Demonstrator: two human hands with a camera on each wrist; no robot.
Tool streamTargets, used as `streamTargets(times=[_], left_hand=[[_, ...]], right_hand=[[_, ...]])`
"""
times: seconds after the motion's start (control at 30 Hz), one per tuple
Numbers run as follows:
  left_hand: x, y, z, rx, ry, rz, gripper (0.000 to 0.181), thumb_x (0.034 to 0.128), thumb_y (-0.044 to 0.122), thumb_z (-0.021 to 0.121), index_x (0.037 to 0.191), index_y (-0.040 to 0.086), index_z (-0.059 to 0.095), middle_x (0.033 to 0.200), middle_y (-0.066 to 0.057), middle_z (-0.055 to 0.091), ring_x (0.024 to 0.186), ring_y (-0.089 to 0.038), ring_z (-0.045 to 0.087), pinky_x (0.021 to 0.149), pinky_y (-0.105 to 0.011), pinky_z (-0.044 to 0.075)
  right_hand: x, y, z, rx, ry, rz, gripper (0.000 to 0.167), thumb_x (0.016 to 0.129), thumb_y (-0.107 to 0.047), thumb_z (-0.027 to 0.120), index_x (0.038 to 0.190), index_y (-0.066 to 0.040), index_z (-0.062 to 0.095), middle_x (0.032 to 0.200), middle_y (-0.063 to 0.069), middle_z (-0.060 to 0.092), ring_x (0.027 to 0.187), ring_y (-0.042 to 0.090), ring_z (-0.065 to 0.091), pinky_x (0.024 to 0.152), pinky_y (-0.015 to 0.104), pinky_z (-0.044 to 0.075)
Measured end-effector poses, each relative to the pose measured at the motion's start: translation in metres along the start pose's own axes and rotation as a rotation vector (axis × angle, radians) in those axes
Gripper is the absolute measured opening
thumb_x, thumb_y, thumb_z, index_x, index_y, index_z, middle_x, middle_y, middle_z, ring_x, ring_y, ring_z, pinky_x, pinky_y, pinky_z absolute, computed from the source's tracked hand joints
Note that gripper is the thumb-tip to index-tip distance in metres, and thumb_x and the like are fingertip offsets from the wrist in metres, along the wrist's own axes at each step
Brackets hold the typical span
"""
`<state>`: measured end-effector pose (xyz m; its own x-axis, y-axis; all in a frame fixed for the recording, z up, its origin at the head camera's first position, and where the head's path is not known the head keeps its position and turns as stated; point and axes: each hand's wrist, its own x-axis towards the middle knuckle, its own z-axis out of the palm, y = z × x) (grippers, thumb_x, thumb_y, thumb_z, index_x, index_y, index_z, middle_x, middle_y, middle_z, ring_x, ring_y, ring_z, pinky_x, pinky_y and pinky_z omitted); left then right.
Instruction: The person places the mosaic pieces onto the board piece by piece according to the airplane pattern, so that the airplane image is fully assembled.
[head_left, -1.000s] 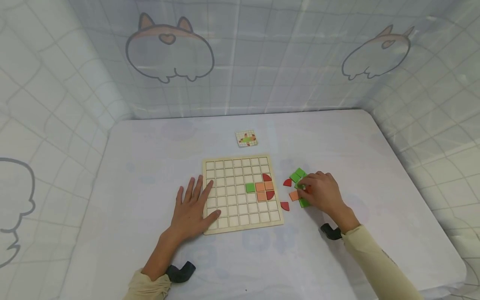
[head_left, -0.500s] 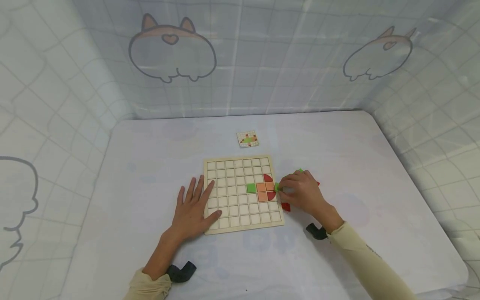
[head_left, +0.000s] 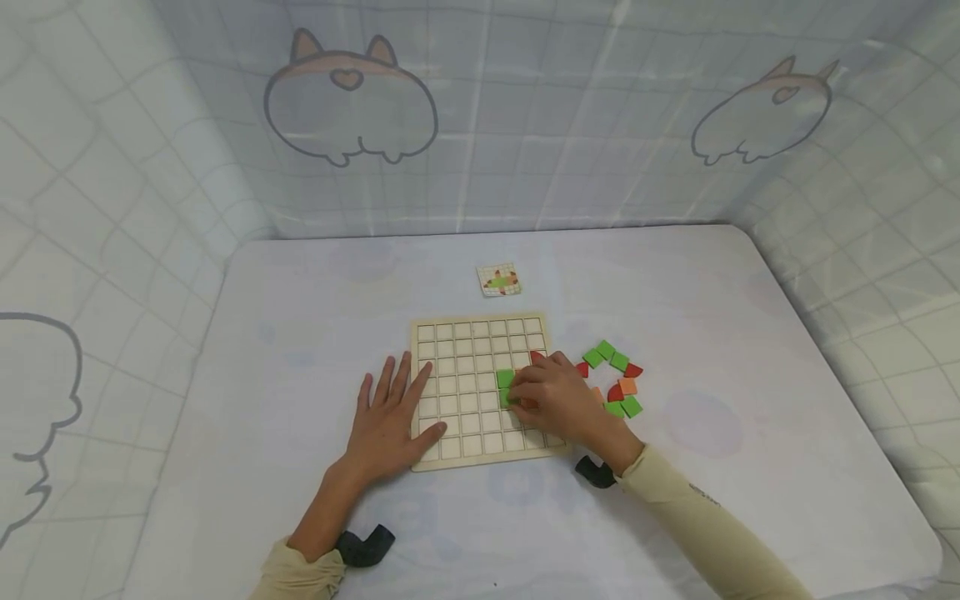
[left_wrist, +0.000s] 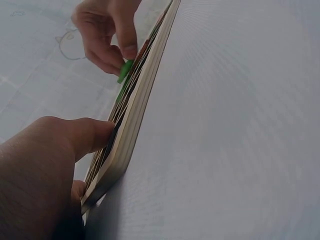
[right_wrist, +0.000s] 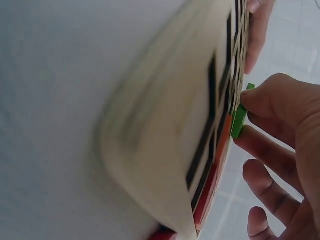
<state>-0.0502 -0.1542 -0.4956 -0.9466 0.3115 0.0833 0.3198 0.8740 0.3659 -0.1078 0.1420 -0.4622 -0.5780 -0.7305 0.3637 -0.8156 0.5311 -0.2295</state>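
On the table lies a square wooden grid board [head_left: 456, 402]. My left hand [head_left: 386, 421] rests with spread fingers on its left edge; in the left wrist view my left thumb touches the rim. My right hand [head_left: 558, 400] is over the board's right part, pinching a green square tile [head_left: 505, 398] between thumb and forefinger, seen tilted in the right wrist view as a green tile [right_wrist: 241, 116]. Just above it a green tile [head_left: 505, 378] lies in the grid. A red quarter-round piece [head_left: 537, 357] shows beyond my right hand, which hides other pieces there.
Right of the board, loose green tiles [head_left: 605, 349], orange tiles [head_left: 628, 386] and red quarter-round pieces [head_left: 633, 370] lie scattered. Behind the board is a small patterned card [head_left: 499, 281]. Printed fabric walls [head_left: 480, 125] stand around the table's back and sides.
From the loose pieces, my right hand has moved left over the board with a green tile, uncovering several pieces at the right. My left hand stays on the board's left edge.
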Motion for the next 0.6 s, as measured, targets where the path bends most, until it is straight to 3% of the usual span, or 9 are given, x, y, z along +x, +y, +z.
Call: streamTargets(times=[0.37,0.6], left_hand=[[-0.001,0.001,-0.001,0.013,-0.022,-0.013,0.087,0.0906,0.058,0.054,0.158,0.016,0.021,0.163,-0.016,0.008,0.148,-0.035,-0.001,0.112,-0.059,-0.001],[0.000,0.002,-0.004,-0.008,-0.030,-0.021,0.086,0.0908,0.058,0.053,0.158,0.016,0.022,0.163,-0.015,0.007,0.149,-0.034,-0.001,0.113,-0.058,-0.001]], right_hand=[[-0.002,-0.003,0.001,0.000,-0.029,0.027,0.007,0.078,-0.017,0.085,0.083,-0.018,0.080,0.088,-0.006,0.066,0.088,0.017,0.053,0.070,0.032,0.035],[-0.010,0.010,-0.006,-0.004,0.022,0.124,0.004,0.081,-0.018,0.081,0.083,-0.019,0.077,0.086,-0.008,0.067,0.079,0.015,0.050,0.068,0.032,0.035]])
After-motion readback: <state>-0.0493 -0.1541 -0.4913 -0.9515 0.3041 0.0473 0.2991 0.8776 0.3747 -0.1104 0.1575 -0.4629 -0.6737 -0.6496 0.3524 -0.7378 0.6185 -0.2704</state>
